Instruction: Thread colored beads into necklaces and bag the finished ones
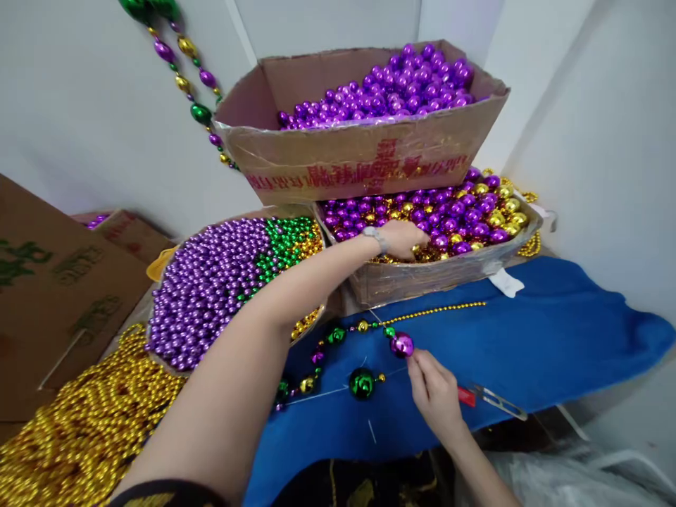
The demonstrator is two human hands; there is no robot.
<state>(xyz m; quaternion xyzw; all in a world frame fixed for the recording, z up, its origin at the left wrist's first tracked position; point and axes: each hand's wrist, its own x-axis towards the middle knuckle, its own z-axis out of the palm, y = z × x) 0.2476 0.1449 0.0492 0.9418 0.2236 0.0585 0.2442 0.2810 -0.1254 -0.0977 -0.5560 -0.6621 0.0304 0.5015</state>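
Note:
My left hand (404,239) reaches across into the box of mixed beads (406,278), its fingertips down among gold and purple beads and partly hidden. Low over the blue cloth (554,310), my right hand (436,387) is closed in a pinch at a large shiny purple bead (402,345). This bead sits next to a small green one at the end of a strand of green, gold and purple beads (336,336). On the cloth lies a large green bead (362,384) with a small gold bead beside it. Thin pale thread runs near them.
A carton of purple beads (364,158) rests above the mixed box. At left stand a container of small purple, green and gold beads (211,282) and a heap of gold bead strings (100,401). Thread snips (499,401) lie right of my right hand.

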